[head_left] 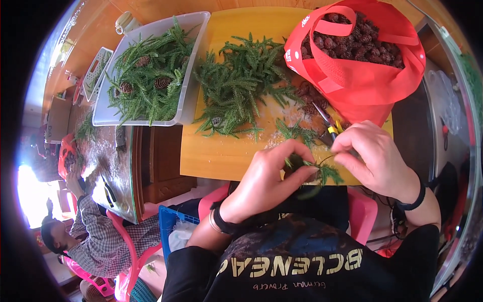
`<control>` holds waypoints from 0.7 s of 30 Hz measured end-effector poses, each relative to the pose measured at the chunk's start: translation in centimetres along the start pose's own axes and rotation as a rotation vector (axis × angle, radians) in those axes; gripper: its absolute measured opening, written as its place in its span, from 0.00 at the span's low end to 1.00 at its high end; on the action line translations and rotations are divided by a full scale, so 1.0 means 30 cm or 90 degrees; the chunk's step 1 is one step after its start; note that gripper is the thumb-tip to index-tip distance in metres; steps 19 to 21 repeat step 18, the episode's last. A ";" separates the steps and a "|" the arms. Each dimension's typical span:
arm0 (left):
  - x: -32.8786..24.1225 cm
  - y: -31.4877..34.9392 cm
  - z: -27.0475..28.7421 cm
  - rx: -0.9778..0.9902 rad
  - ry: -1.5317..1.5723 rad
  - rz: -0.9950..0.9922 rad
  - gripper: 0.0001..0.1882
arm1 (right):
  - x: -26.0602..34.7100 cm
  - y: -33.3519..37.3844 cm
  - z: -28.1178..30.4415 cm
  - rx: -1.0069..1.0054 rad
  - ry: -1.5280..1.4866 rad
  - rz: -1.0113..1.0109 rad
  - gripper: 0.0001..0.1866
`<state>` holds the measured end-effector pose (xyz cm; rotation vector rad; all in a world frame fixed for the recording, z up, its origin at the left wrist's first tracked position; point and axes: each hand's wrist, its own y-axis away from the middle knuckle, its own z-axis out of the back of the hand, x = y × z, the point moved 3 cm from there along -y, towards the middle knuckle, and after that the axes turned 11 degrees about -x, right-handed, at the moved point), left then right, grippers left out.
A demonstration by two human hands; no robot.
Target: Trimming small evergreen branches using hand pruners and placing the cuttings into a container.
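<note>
My left hand (269,178) is closed around the base of a green artificial pine sprig (329,174) and a dark lump that looks like a pine cone, mostly covered by the fingers. Thumb and fingertips of my right hand (380,158) pinch together at the end of a thin brown wire or stem (327,158) running from the sprig. Just beyond the right hand lie cutting pliers (332,129) with yellow and black handles. A loose green sprig (296,132) rests near both hands, and behind it a heap of pine sprigs (239,83) spreads over the yellow table (206,156).
A clear plastic tub (185,103) of sprigs with pine cones stands at the far left. At the far right a red bag (370,85) holds many pine cones (347,45); others (308,96) lie beside it. A blue crate (168,226) and a seated co-worker (100,231) are left.
</note>
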<state>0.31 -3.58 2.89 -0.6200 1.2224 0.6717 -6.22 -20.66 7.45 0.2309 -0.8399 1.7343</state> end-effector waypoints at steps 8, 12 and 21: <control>0.040 -0.006 0.008 0.126 0.302 0.197 0.09 | 0.014 -0.005 0.012 -0.025 0.040 0.128 0.15; 0.037 -0.007 0.006 0.162 0.394 0.250 0.09 | 0.021 -0.010 0.013 -0.032 0.023 0.211 0.13; 0.037 -0.009 0.009 0.222 0.356 0.261 0.09 | 0.021 -0.014 0.012 -0.011 0.003 0.236 0.11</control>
